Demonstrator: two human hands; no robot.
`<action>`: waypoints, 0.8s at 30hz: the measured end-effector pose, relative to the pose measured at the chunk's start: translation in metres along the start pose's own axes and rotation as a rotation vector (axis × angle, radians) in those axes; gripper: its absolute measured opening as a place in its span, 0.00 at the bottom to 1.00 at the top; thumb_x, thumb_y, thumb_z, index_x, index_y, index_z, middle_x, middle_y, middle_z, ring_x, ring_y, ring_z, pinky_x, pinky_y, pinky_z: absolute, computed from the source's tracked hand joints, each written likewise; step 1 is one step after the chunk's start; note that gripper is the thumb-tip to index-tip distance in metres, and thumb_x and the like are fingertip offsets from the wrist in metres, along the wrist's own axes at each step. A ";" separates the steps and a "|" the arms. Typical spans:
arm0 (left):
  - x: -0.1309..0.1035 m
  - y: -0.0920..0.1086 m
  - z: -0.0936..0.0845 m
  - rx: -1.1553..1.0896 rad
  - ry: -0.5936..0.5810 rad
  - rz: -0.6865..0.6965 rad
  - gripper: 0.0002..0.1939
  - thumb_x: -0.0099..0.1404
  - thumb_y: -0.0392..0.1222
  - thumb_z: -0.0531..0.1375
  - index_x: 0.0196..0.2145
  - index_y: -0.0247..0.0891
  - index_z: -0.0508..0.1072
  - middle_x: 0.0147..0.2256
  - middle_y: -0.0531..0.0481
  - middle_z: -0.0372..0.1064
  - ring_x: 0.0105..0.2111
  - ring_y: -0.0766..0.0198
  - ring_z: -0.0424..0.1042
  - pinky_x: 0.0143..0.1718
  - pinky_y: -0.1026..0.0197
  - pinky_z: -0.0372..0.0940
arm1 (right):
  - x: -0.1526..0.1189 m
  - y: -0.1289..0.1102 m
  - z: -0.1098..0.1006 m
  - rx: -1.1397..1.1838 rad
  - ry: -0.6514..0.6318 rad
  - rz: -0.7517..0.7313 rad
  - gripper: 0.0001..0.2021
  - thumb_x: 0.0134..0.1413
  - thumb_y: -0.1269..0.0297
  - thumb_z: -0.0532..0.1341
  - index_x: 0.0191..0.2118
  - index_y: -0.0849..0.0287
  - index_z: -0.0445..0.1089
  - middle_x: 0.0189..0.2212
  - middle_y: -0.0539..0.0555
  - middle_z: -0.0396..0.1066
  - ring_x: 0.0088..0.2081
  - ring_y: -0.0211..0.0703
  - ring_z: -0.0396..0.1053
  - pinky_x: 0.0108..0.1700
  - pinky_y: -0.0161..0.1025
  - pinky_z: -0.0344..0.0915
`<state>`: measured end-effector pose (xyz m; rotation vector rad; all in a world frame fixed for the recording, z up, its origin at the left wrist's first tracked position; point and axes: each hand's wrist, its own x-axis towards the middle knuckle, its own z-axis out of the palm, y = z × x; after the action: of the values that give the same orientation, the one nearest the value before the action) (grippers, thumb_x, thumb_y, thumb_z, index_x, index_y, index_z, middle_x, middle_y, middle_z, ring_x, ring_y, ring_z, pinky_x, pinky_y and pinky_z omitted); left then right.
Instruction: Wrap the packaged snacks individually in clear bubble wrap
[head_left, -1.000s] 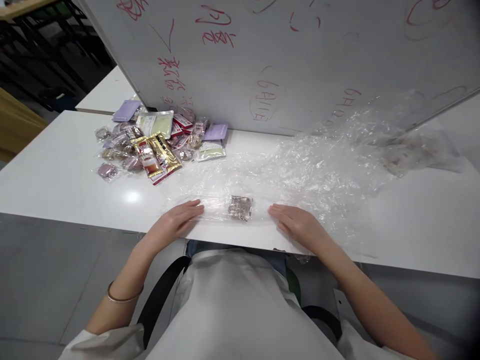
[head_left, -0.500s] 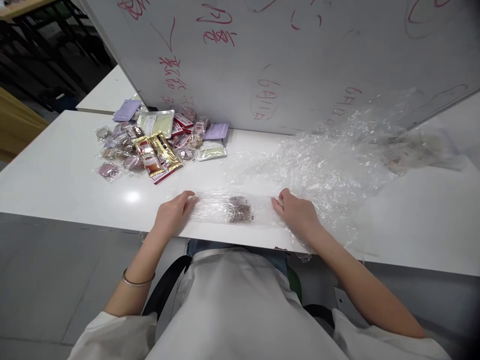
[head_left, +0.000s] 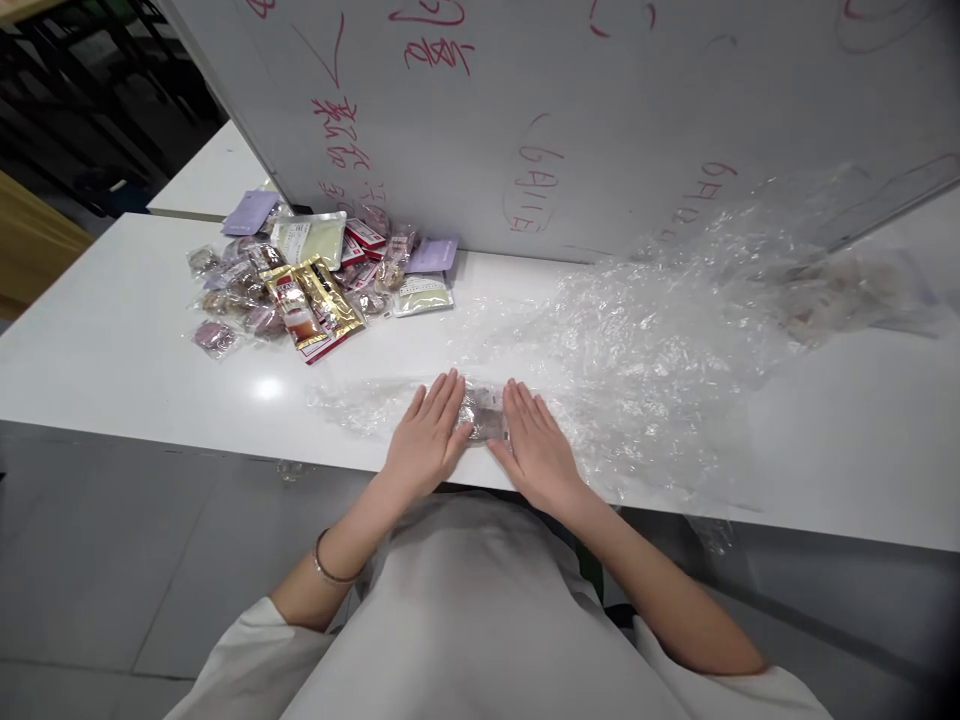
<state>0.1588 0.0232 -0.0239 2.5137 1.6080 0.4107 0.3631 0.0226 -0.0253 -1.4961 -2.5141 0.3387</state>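
A small brown snack packet (head_left: 484,420) lies near the table's front edge, in or under clear plastic film (head_left: 360,405). My left hand (head_left: 429,435) lies flat on the film at the packet's left side, fingers stretched out. Along the right side rests my right hand (head_left: 536,440), also flat with fingers extended. Both palms face down and hold nothing. Whether the film goes fully around the packet I cannot tell, since my hands cover its sides.
Crumpled clear film (head_left: 637,370) spreads over the right of the white table (head_left: 90,330). At the back left is a pile of wrapped snacks and sachets (head_left: 307,290). A whiteboard (head_left: 480,130) with red writing stands behind. Wrapped items (head_left: 847,295) lie far right.
Both hands have let go of the film's ends and moved inward to either side of the packet. Their fingers have gone from pinching to flat.
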 end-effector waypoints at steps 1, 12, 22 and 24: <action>-0.001 -0.007 0.001 0.005 -0.035 -0.033 0.31 0.77 0.51 0.40 0.71 0.34 0.42 0.70 0.41 0.45 0.70 0.53 0.45 0.69 0.46 0.44 | -0.002 0.005 0.001 -0.006 -0.026 0.019 0.39 0.70 0.47 0.42 0.72 0.66 0.23 0.72 0.64 0.37 0.72 0.52 0.36 0.71 0.55 0.44; -0.060 -0.047 -0.041 -0.136 0.542 -0.593 0.23 0.71 0.48 0.54 0.60 0.35 0.66 0.64 0.34 0.55 0.67 0.44 0.49 0.65 0.40 0.52 | -0.016 -0.005 -0.024 -0.080 0.065 0.234 0.42 0.68 0.44 0.44 0.72 0.74 0.31 0.71 0.69 0.37 0.72 0.58 0.33 0.71 0.57 0.43; -0.083 -0.004 -0.061 -1.763 0.048 -0.976 0.20 0.66 0.46 0.61 0.52 0.33 0.74 0.56 0.36 0.70 0.55 0.47 0.72 0.55 0.49 0.69 | 0.046 -0.066 0.007 -0.044 -0.049 -0.009 0.37 0.65 0.45 0.52 0.70 0.65 0.52 0.71 0.62 0.41 0.71 0.66 0.39 0.68 0.64 0.42; -0.083 -0.002 -0.059 -1.837 -0.008 -0.965 0.19 0.67 0.45 0.60 0.52 0.33 0.75 0.57 0.36 0.70 0.58 0.46 0.69 0.61 0.46 0.64 | 0.044 -0.056 0.010 -0.032 -0.018 -0.004 0.31 0.67 0.50 0.51 0.70 0.62 0.53 0.71 0.60 0.43 0.70 0.65 0.42 0.68 0.63 0.46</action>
<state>0.1068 -0.0537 0.0192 0.3558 1.1039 0.9861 0.2927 0.0344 -0.0159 -1.5064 -2.5480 0.3144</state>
